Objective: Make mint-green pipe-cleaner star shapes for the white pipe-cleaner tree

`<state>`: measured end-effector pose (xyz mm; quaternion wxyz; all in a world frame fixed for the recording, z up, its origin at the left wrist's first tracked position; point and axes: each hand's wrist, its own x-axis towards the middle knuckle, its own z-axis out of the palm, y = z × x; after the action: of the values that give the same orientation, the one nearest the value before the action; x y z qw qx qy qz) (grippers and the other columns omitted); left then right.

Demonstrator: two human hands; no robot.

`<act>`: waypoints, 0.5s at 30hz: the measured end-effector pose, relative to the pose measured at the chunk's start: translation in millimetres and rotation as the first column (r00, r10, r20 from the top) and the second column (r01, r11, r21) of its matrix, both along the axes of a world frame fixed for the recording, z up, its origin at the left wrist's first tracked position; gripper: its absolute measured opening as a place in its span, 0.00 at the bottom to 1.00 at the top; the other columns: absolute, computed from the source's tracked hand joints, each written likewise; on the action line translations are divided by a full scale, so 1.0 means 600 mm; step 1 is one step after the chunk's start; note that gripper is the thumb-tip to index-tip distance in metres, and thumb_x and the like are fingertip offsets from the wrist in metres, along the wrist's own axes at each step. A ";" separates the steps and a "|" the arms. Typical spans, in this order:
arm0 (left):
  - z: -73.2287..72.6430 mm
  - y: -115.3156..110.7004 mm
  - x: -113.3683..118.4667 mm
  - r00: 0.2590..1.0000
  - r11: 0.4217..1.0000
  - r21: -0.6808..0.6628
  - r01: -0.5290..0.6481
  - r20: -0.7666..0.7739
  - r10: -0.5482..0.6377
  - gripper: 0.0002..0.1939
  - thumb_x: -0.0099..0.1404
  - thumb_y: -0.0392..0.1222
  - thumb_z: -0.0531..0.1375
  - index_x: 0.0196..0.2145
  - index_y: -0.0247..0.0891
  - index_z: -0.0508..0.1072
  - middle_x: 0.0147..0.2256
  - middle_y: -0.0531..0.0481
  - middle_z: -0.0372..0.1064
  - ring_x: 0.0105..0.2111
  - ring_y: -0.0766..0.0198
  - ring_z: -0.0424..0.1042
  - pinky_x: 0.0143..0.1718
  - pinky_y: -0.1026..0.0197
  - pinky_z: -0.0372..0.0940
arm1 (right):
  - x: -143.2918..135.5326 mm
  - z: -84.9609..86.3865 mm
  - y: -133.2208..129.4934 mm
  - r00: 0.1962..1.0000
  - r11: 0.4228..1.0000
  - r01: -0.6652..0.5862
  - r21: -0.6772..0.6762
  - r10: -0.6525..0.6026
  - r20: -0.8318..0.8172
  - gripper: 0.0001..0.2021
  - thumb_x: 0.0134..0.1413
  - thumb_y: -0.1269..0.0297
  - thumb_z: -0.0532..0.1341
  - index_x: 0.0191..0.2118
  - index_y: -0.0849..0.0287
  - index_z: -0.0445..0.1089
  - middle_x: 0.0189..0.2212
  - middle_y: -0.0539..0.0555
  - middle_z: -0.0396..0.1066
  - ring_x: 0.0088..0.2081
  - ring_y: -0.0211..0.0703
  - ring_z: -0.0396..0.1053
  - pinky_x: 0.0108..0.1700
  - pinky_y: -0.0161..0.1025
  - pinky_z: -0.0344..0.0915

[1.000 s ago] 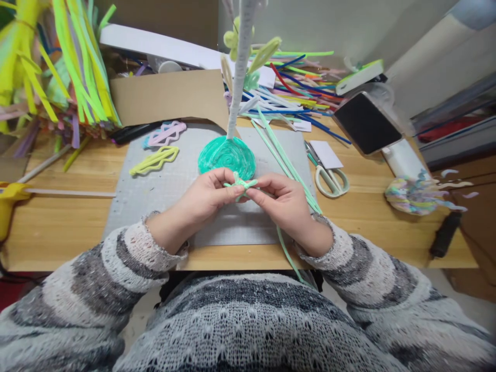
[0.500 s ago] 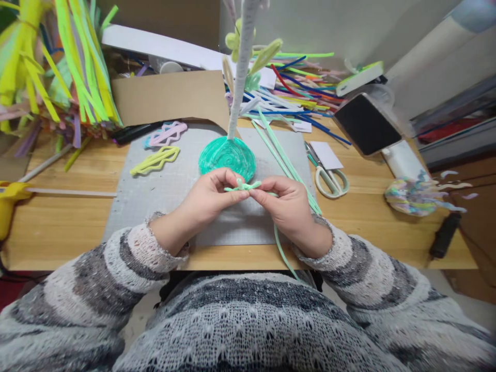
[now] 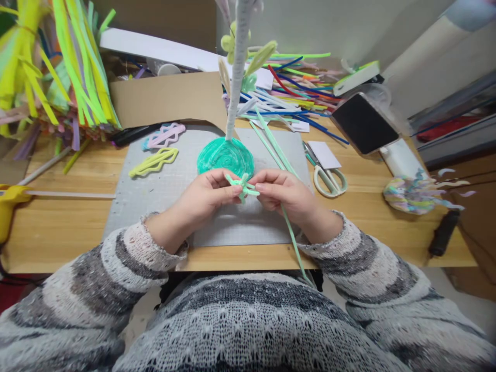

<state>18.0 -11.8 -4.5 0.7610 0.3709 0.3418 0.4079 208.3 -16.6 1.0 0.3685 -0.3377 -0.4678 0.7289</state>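
Observation:
Between my two hands is a mint-green pipe cleaner [image 3: 244, 184], bent into a small shape with short arms poking out. My left hand [image 3: 209, 192] pinches it from the left with thumb and fingertips. From the other side, my right hand [image 3: 284, 194] grips it between thumb and index finger. A long green strand hangs below the right hand past the table edge. Just beyond the hands stands a round teal coiled base [image 3: 225, 155] with a white wrapped stem [image 3: 237, 77] rising from it. Loose mint pipe cleaners [image 3: 271, 144] lie to its right on the grey cutting mat [image 3: 155, 201].
Scissors [image 3: 329, 181] and a phone [image 3: 366, 124] lie to the right. Yellow [image 3: 153, 161] and pink zigzag pieces sit on the mat's left. A yellow glue gun [image 3: 11, 206] is at far left. Bundled pipe cleaners [image 3: 81, 67] and a cardboard piece [image 3: 166, 98] stand behind.
The green piece has been turned so its arms now spread apart and show more. My right hand has shifted slightly right, and the hanging strand now runs further to the right.

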 end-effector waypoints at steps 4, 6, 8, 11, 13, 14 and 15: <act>0.004 -0.003 0.003 0.996 0.994 -0.105 -0.012 0.092 0.021 0.12 0.48 0.35 0.72 0.27 0.35 0.72 0.28 0.56 0.71 0.30 0.70 0.72 0.34 0.66 0.70 | -0.011 -0.011 -0.006 0.997 0.997 0.053 0.058 -0.050 -0.050 0.09 0.51 0.60 0.66 0.36 0.58 0.71 0.15 0.40 0.55 0.15 0.27 0.46 0.16 0.29 0.42; 0.007 -0.005 0.004 0.993 0.992 -0.125 -0.023 0.111 0.037 0.12 0.49 0.34 0.72 0.27 0.35 0.71 0.29 0.56 0.72 0.31 0.69 0.73 0.36 0.64 0.71 | -0.019 -0.019 -0.011 0.994 0.990 0.102 0.101 -0.096 -0.055 0.09 0.50 0.61 0.67 0.36 0.57 0.72 0.16 0.40 0.58 0.15 0.27 0.48 0.17 0.29 0.46; 0.008 -0.008 0.005 0.990 0.992 -0.120 -0.042 0.128 0.057 0.12 0.49 0.34 0.71 0.28 0.35 0.71 0.29 0.56 0.72 0.31 0.69 0.74 0.37 0.63 0.72 | -0.027 -0.025 -0.016 0.982 0.970 0.188 0.152 -0.183 -0.042 0.09 0.48 0.61 0.69 0.35 0.56 0.72 0.19 0.42 0.64 0.18 0.28 0.55 0.20 0.29 0.54; 0.009 -0.010 0.007 0.989 0.995 -0.084 -0.058 0.129 0.068 0.12 0.50 0.35 0.71 0.28 0.35 0.71 0.29 0.56 0.71 0.31 0.69 0.73 0.38 0.62 0.72 | -0.037 -0.028 -0.023 0.943 0.923 0.326 0.205 -0.332 -0.008 0.09 0.45 0.61 0.71 0.32 0.55 0.73 0.26 0.46 0.71 0.28 0.33 0.67 0.31 0.33 0.65; 0.007 -0.011 0.006 0.994 0.998 -0.023 -0.059 0.089 0.061 0.11 0.50 0.36 0.71 0.28 0.36 0.71 0.30 0.55 0.71 0.31 0.68 0.73 0.38 0.62 0.71 | -0.039 -0.026 -0.026 0.926 0.905 0.364 0.221 -0.377 0.014 0.09 0.45 0.59 0.71 0.30 0.55 0.73 0.27 0.47 0.73 0.32 0.36 0.70 0.36 0.37 0.68; 0.006 -0.011 0.005 0.997 0.997 0.031 -0.066 0.051 0.065 0.11 0.51 0.37 0.71 0.28 0.36 0.72 0.30 0.55 0.71 0.31 0.69 0.72 0.37 0.63 0.71 | -0.040 -0.025 -0.027 0.922 0.899 0.370 0.234 -0.387 0.027 0.08 0.45 0.59 0.70 0.30 0.55 0.73 0.28 0.47 0.74 0.33 0.37 0.71 0.37 0.38 0.69; 0.005 -0.010 0.004 0.997 0.992 0.101 -0.080 -0.002 0.080 0.10 0.51 0.38 0.70 0.29 0.36 0.72 0.30 0.54 0.71 0.31 0.69 0.72 0.37 0.63 0.70 | -0.039 -0.023 -0.028 0.918 0.893 0.372 0.253 -0.395 0.042 0.08 0.46 0.59 0.70 0.30 0.55 0.74 0.28 0.48 0.75 0.33 0.37 0.71 0.39 0.39 0.70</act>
<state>20.6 -17.7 -1.5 0.7235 0.3960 0.3375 0.4537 184.8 -33.2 -12.7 0.5211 -0.4096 -0.4931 0.5635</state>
